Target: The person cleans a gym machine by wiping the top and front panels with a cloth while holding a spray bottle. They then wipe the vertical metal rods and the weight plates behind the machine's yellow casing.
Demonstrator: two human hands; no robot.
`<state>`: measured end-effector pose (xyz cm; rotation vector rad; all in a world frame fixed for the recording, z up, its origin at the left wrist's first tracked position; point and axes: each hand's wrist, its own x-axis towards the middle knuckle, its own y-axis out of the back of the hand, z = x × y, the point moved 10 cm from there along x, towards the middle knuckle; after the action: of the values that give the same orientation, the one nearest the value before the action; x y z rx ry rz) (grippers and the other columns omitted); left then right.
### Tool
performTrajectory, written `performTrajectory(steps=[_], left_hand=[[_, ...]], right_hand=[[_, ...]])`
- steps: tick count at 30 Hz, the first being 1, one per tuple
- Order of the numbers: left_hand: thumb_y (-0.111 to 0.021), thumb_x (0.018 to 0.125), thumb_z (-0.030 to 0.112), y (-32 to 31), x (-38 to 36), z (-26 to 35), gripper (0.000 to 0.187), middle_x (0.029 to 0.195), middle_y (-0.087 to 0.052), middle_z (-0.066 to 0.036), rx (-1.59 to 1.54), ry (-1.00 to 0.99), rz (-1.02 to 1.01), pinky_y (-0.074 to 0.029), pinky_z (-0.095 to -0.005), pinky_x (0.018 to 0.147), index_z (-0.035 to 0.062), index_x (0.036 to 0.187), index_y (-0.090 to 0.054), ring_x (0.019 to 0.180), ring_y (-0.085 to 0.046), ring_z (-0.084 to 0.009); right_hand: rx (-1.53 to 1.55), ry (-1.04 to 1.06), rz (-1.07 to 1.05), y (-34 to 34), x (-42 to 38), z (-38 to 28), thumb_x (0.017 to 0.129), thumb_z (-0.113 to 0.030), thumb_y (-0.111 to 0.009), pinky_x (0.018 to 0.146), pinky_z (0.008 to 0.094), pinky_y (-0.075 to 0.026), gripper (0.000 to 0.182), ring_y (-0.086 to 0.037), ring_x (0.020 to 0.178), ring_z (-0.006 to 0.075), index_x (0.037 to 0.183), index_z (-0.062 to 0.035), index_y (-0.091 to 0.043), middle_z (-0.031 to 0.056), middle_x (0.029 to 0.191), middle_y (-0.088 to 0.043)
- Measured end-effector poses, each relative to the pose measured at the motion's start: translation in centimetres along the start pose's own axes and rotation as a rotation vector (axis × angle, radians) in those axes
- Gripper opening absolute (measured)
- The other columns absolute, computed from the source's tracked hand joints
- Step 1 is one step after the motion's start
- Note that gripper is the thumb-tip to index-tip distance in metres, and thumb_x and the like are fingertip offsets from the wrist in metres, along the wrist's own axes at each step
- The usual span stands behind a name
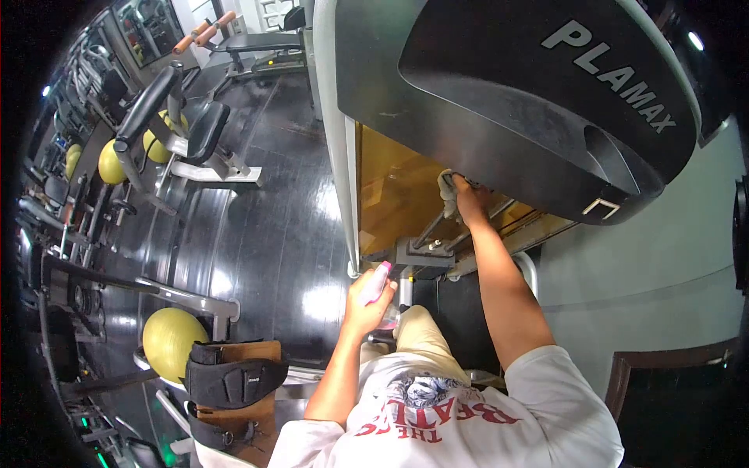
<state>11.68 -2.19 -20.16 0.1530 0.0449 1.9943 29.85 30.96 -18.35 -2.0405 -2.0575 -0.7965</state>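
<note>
My left hand [363, 310] is closed around a spray bottle with a pink top [378, 282], held low in front of my body. Part of the bottle is covered by my fingers. My right hand [471, 201] reaches forward, its fingers closed on a grey cloth [449, 192]. The cloth is against or very near the amber see-through panel [394, 179] of a weight machine; the exact contact is hard to see. Just above this hand hangs the machine's dark PLAMAX cover [484, 86]. Metal guide rods [428, 229] show below the cloth.
A padded exercise bench [207, 132] stands on the dark floor [265, 203] to the left. Nearer are a yellow-green ball [175, 343] and black weight belts [238, 374] on a stand. A pale wall [647, 265] closes off the right side.
</note>
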Motion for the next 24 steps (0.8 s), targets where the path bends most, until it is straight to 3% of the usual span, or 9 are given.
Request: performTrajectory(steps=[2, 5, 11, 13, 18, 24], left_hand=[[-0.073, 0.090, 0.004, 0.1, 0.0, -0.3, 0.028, 0.086, -0.063, -0.001, -0.007, 0.006, 0.001, -0.055, -0.0268, 0.063, 0.0008, 0.117, -0.066, 0.071, -0.062, -0.0084], [-0.073, 0.090, 0.004, 0.2, -0.1, -0.4, 0.026, 0.085, -0.063, -0.001, 0.001, 0.031, 0.007, -0.056, -0.0267, 0.063, 0.0006, 0.114, -0.066, 0.070, -0.062, -0.0083], [-0.073, 0.090, 0.003, 0.4, 0.1, -0.3, 0.018, 0.084, -0.063, -0.001, -0.060, 0.012, 0.020, -0.056, -0.0267, 0.063, -0.0001, 0.106, -0.066, 0.070, -0.062, -0.0086], [-0.074, 0.088, 0.007, 0.6, 0.0, -0.3, 0.014, 0.081, -0.063, -0.004, -0.101, 0.067, 0.058, -0.051, -0.0281, 0.066, 0.0006, 0.098, -0.066, 0.071, -0.060, -0.0113], [-0.074, 0.087, 0.009, 1.2, -0.3, -1.0, 0.013, 0.080, -0.064, -0.005, -0.097, 0.114, 0.082, -0.049, -0.0289, 0.068, 0.0010, 0.095, -0.067, 0.072, -0.060, -0.0129], [-0.074, 0.088, 0.008, 1.5, -0.3, -1.4, 0.012, 0.080, -0.063, -0.005, -0.083, 0.119, 0.081, -0.052, -0.0289, 0.067, 0.0013, 0.093, -0.066, 0.072, -0.062, -0.0123]], right_hand=[[0.009, -0.156, -0.098, -0.6, -0.6, 0.8, 0.088, -0.020, -0.067, 0.084, 0.0400, -0.051, 0.027, -0.067, 0.092, 0.0282, 0.103, 0.0017, -0.069, 0.0130, 0.101, -0.071], [-0.091, -0.091, -0.055, 0.0, -1.1, -2.0, 0.086, -0.020, -0.068, 0.094, 0.0405, -0.047, 0.034, -0.065, 0.106, 0.0307, 0.110, 0.0041, -0.067, 0.0142, 0.113, -0.070], [-0.125, 0.001, 0.070, 0.3, -1.5, -4.3, 0.079, -0.020, -0.074, 0.098, 0.0423, -0.045, 0.041, -0.063, 0.112, 0.0363, 0.113, 0.0032, -0.067, 0.0172, 0.117, -0.070], [-0.222, 0.062, 0.111, 0.5, -1.8, -5.8, 0.077, -0.020, -0.076, 0.100, 0.0440, -0.044, 0.042, -0.063, 0.112, 0.0389, 0.112, 0.0027, -0.067, 0.0187, 0.116, -0.070], [-0.116, -0.133, 0.098, 0.2, -2.6, -6.6, 0.076, -0.020, -0.077, 0.104, 0.0473, -0.041, 0.051, -0.057, 0.118, 0.0431, 0.119, 0.0017, -0.063, 0.0218, 0.122, -0.065], [-0.163, -0.149, 0.134, -0.1, -3.1, -3.1, 0.075, -0.019, -0.078, 0.105, 0.0477, -0.039, 0.062, -0.054, 0.121, 0.0414, 0.128, 0.0033, -0.055, 0.0245, 0.131, -0.058]])
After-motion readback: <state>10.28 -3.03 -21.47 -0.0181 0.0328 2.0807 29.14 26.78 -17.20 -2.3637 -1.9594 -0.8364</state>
